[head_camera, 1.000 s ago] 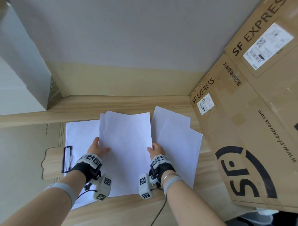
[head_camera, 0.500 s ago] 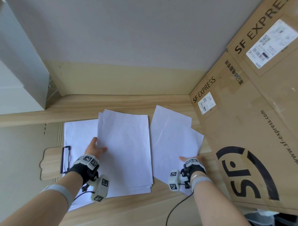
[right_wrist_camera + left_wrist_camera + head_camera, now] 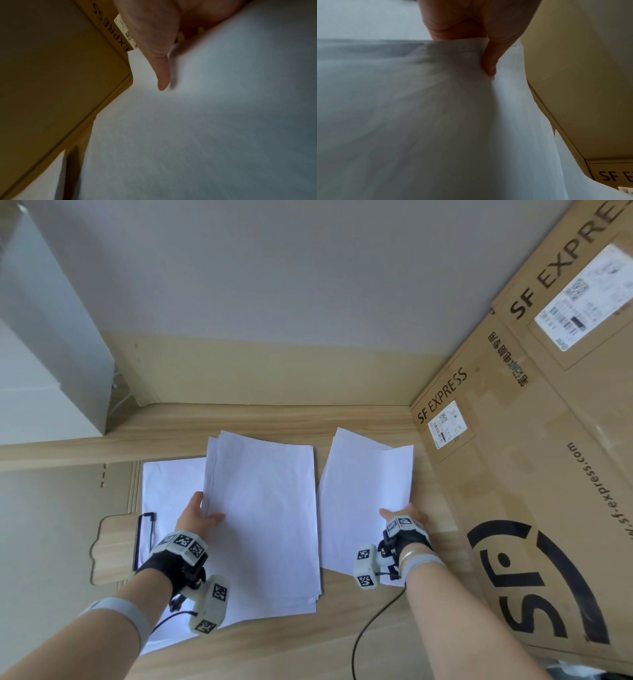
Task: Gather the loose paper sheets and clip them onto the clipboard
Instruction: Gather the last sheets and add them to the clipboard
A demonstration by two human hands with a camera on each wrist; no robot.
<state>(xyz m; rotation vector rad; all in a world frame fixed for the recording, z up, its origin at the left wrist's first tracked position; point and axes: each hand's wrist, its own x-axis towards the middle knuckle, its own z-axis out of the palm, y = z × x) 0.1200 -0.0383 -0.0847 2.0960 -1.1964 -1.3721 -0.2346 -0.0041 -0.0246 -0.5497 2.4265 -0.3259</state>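
A stack of white paper sheets (image 3: 263, 518) lies in the middle of the wooden table. My left hand (image 3: 200, 513) grips its left edge, the thumb (image 3: 489, 65) on top of the stack (image 3: 436, 121). To the right lie two overlapping loose sheets (image 3: 363, 491). My right hand (image 3: 400, 513) pinches their right edge, the thumb (image 3: 161, 75) lying on the paper (image 3: 205, 121), and that edge is raised. The wooden clipboard (image 3: 113, 546) with its black wire clip (image 3: 144, 539) lies at the left, with one sheet (image 3: 171, 487) on it, partly under the stack.
Large SF Express cardboard boxes (image 3: 531, 474) close off the right side, close to my right hand. A white box (image 3: 41, 354) stands at the far left by the wall. A black cable (image 3: 370, 628) runs from my right wrist over the table's front (image 3: 274, 645).
My right hand left the middle stack's right edge, went right to the loose sheets, took their right edge and lifted it inward. My left hand kept its hold.
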